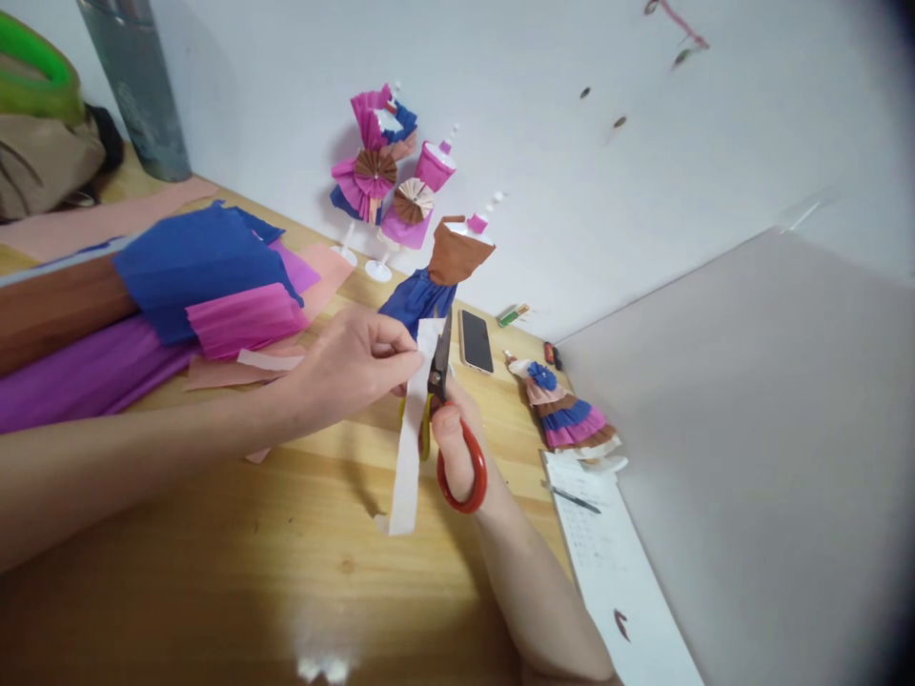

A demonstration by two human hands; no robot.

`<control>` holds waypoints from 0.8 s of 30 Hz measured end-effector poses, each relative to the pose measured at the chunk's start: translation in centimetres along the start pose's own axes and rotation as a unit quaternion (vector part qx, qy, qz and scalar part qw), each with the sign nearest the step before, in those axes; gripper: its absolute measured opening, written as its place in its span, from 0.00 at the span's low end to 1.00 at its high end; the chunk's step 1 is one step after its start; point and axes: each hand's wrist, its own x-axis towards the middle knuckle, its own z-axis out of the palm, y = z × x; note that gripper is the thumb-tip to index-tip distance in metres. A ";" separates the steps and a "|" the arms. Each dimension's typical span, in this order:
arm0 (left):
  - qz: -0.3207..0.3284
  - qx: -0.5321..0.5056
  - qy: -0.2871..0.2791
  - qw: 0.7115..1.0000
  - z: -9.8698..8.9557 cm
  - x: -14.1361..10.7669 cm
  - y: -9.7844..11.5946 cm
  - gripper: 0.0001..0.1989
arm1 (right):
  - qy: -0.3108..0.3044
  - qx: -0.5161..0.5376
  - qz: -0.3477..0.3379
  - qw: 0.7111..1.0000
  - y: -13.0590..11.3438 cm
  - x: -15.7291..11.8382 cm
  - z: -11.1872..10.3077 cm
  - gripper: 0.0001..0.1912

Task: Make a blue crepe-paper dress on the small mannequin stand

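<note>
My left hand pinches a long white paper strip near its upper end, and the strip's lower end hangs over the table. Thumb through the red handle, my right hand grips a pair of scissors. The dark blades point upward, alongside the strip's right edge near the top; whether they are cutting into it I cannot tell. Just behind the blades stands a small dress form with a brown paper top and a blue paper skirt.
Stacked blue, pink and purple crepe paper lies left. Other paper-dressed forms stand against the wall. A phone, a striped paper dress and a written sheet with a pen lie right. A bottle stands back left.
</note>
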 end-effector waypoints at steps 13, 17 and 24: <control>0.008 -0.037 -0.017 0.999 0.1 -0.2 0.0 0.10 | -0.018 0.049 -0.038 0.998 0.3 -0.2 0.0 0.27; 0.008 -0.027 -0.018 0.999 0.1 -0.1 -0.1 0.10 | -0.015 0.042 -0.042 0.998 0.2 -0.2 0.0 0.27; 0.000 -0.011 -0.014 1.000 0.2 -0.2 -0.3 0.10 | -0.012 0.044 -0.025 0.999 0.3 -0.1 0.2 0.30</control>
